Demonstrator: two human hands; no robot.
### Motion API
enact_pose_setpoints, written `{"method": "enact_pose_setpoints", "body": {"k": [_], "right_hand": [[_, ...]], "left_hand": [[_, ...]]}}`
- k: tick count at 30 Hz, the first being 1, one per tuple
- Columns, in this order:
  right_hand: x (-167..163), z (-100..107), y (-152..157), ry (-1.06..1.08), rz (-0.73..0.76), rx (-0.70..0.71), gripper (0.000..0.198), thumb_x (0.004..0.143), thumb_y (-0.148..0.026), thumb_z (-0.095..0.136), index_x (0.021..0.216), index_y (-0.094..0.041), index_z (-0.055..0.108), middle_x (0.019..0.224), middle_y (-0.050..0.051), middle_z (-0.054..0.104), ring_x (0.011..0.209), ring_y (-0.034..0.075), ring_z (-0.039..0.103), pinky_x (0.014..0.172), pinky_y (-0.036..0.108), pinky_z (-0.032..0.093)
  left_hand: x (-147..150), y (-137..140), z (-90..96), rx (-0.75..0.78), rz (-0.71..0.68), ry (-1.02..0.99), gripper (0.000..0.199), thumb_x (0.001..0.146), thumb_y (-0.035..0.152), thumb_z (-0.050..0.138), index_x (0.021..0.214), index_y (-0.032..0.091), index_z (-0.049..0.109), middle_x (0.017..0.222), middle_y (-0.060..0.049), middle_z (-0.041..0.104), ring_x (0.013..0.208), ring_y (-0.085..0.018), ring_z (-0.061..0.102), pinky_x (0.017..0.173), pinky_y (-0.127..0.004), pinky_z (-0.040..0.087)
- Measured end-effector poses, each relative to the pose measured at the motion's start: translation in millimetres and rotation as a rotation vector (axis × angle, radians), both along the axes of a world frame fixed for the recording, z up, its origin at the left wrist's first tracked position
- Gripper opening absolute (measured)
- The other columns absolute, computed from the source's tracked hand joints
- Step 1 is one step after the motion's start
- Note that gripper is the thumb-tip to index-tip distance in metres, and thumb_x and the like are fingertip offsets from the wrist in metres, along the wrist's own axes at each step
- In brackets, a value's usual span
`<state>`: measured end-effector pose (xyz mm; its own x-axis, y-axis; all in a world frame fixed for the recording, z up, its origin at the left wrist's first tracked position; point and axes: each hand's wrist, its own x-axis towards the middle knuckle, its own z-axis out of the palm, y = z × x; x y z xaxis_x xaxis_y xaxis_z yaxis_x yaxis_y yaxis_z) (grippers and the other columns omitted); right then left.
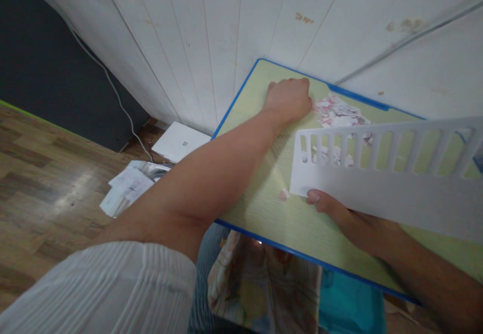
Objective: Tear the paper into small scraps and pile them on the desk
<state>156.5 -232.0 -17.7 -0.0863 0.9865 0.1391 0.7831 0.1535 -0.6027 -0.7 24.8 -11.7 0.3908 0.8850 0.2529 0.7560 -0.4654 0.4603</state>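
Observation:
A white slotted plastic panel [350, 183], perhaps one side of a basket, slants across the right half of the table. My right hand [332, 208] grips its lower edge with the thumb on the near face; the other fingers are hidden behind it. My left hand [289, 100] rests on the table near the far edge, curled into a fist beside a heap of torn white and pink paper scraps [339, 111]. What its fingers may hold is hidden. More scraps show through the slots, and a small pink scrap [284, 194] lies by the panel's left corner.
The pale yellow table [241, 198] has a blue rim and stands against a white plank wall [219, 32]. A white box [181, 142] and papers [130, 185] lie on the floor at left. Below the near edge are a patterned cloth [260, 288] and a turquoise bin [350, 299].

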Motion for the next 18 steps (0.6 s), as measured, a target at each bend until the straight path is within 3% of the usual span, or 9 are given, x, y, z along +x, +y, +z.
{"method": "enact_pose_setpoints", "body": {"k": [6,18], "right_hand": [[-3.5,5.5,1.6,0.034,-0.016,0.005,0.064,0.099,-0.071,0.085,0.154,-0.038,0.08,0.15,0.004,0.087,0.163,0.04,0.066,0.145,0.058,0.046],[2.8,2.7,-0.8,-0.028,0.038,0.021,0.055,0.103,-0.066,0.085,0.151,-0.038,0.084,0.145,0.003,0.089,0.167,0.036,0.063,0.15,0.052,0.038]], "left_hand": [[-0.2,-0.6,-1.3,0.022,-0.014,-0.014,0.036,0.109,0.016,0.063,0.137,0.017,0.086,0.139,-0.02,0.086,0.138,-0.041,0.077,0.117,-0.057,0.053],[-3.3,-6.2,3.4,0.025,-0.057,-0.045,0.039,0.11,0.012,0.061,0.141,0.007,0.083,0.142,-0.03,0.084,0.138,-0.043,0.077,0.11,-0.057,0.052]]}}
